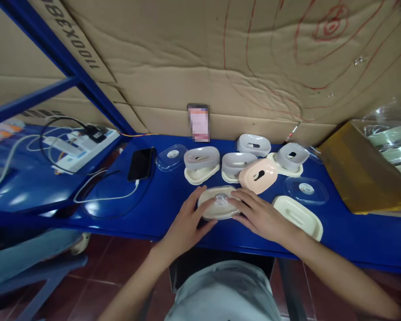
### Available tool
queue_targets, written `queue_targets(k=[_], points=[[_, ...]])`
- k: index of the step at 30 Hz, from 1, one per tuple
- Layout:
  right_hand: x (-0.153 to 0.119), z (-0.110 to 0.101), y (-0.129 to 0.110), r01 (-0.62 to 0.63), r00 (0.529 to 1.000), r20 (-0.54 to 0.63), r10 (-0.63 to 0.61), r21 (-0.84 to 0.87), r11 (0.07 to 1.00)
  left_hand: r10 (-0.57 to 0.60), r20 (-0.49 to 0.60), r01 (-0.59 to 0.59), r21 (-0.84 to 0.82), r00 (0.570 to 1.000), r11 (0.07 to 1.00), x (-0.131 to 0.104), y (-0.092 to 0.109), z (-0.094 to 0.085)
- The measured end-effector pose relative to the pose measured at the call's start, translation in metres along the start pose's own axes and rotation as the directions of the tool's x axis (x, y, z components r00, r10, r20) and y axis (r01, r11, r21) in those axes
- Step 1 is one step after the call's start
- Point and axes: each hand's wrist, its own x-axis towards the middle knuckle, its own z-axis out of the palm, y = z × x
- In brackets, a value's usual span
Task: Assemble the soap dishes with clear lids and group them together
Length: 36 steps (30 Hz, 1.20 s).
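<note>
Two hands press on a lidded cream box point(218, 203) at the front of the blue table point(160, 209).

Left of the box lie a power strip point(82, 147), then a black phone point(141, 164) and a loose clear lid point(171, 157). The left hand point(187, 223) cups the box's left end, fingers spread and curved against it; the right hand point(259, 214) lies flat over its right end, fingers on the clear top. Behind the box stand grey dishes point(202, 159) on cream trays, and a pink dish point(258, 174) leans on one. Right of the box lie a cream tray point(299, 216), another clear lid point(305, 189), and a yellow carton point(364, 174) holding clear plastic.
</note>
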Motion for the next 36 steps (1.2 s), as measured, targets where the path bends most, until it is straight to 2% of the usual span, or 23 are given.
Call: queue_targets(k=[4,8,11,14,17,21,24,26,28,30,33,36], points=[[0.000,0.001,0.003,0.016,0.999,-0.028,-0.016,0.025,1.000,-0.010,0.068,0.011,-0.022,0.998,1.000,0.005,-0.006,-0.001],[0.000,0.002,0.003,0.033,0.997,-0.067,-0.033,-0.004,0.999,0.033,0.088,-0.031,-0.034,0.996,0.999,0.008,-0.009,0.000],[0.000,0.001,0.003,0.043,0.993,-0.106,-0.044,-0.014,0.999,0.062,0.051,-0.058,-0.075,0.997,0.995,0.013,-0.009,-0.003],[0.000,0.001,0.003,0.025,0.990,-0.136,-0.023,0.012,1.000,0.053,-0.037,-0.056,-0.076,0.998,0.996,0.011,-0.010,-0.011],[-0.001,0.003,0.001,0.016,0.997,-0.074,-0.015,0.011,1.000,-0.044,-0.133,0.042,-0.017,0.990,0.999,-0.010,-0.017,-0.026],[-0.003,0.008,0.000,0.072,0.996,0.043,-0.072,0.005,0.997,-0.228,-0.231,0.254,0.092,0.946,0.963,-0.060,-0.037,-0.050],[-0.003,0.012,-0.001,0.085,0.994,0.065,-0.086,0.022,0.996,-0.318,-0.213,0.350,0.137,0.924,0.927,-0.088,-0.054,-0.063],[-0.002,0.015,-0.002,0.073,0.996,0.051,-0.075,0.037,0.997,-0.334,-0.183,0.365,0.178,0.925,0.914,-0.091,-0.057,-0.065],[-0.001,0.017,-0.003,0.042,0.999,0.025,-0.043,0.051,0.998,-0.287,-0.185,0.325,0.225,0.940,0.919,-0.079,-0.052,-0.062],[0.000,0.017,-0.002,-0.009,1.000,0.009,0.009,0.042,0.999,-0.179,-0.193,0.224,0.245,0.965,0.943,-0.054,-0.041,-0.055],[0.000,0.014,-0.001,-0.028,0.999,0.028,0.028,0.001,1.000,-0.018,-0.144,0.051,0.228,0.989,0.972,-0.002,-0.028,-0.041],[-0.001,0.010,0.001,0.008,0.998,0.068,-0.007,-0.019,1.000,0.006,-0.118,0.033,0.326,0.993,0.945,0.054,-0.036,-0.032]])
